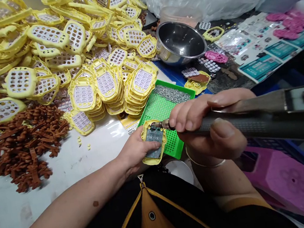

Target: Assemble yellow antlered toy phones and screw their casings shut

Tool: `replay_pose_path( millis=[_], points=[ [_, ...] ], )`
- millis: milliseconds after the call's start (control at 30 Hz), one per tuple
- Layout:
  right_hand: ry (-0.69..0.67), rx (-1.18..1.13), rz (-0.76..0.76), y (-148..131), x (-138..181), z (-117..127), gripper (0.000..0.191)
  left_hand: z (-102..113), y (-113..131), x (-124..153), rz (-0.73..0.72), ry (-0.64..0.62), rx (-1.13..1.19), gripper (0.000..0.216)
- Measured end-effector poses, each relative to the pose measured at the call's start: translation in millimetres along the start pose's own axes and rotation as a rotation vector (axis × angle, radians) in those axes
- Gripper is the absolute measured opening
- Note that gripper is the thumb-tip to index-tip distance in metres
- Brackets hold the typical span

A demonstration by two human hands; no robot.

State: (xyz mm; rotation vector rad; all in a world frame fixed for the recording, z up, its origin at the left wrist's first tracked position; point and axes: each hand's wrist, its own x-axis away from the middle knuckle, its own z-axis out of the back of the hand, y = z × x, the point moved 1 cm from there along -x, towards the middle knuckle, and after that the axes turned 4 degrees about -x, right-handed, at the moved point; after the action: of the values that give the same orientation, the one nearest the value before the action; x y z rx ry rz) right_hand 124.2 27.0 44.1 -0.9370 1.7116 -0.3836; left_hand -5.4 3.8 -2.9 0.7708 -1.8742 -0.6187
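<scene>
My left hand (134,150) is closed around a yellow plastic shell (153,161), its thumb pressing on the dark board (153,138) set inside. In my right hand (209,125) is a dark screwdriver (255,115), apparently a powered one, with a ribbed grip and a long thick body reaching to the right edge. The driver's tip points left and meets the top of the board. Just behind the shell lies a green perforated tray (153,106) with a heap of small metal screws (173,93) in it.
Neat stacks of yellow shells (106,84) stand beyond the tray, with a large loose pile (52,33) behind. Brown plastic parts (28,145) are heaped at left. A steel bowl (180,43) stands at back right. A pink stool (292,181) is below right.
</scene>
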Motion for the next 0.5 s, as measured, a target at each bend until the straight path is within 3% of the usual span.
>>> replay_pose_path(
  millis=[500],
  points=[
    [-0.102, 0.061, -0.101, 6.9, 5.2, 5.0, 0.018, -2.4, 0.7, -3.1, -0.004, 0.044, -0.050, 0.041]
  ],
)
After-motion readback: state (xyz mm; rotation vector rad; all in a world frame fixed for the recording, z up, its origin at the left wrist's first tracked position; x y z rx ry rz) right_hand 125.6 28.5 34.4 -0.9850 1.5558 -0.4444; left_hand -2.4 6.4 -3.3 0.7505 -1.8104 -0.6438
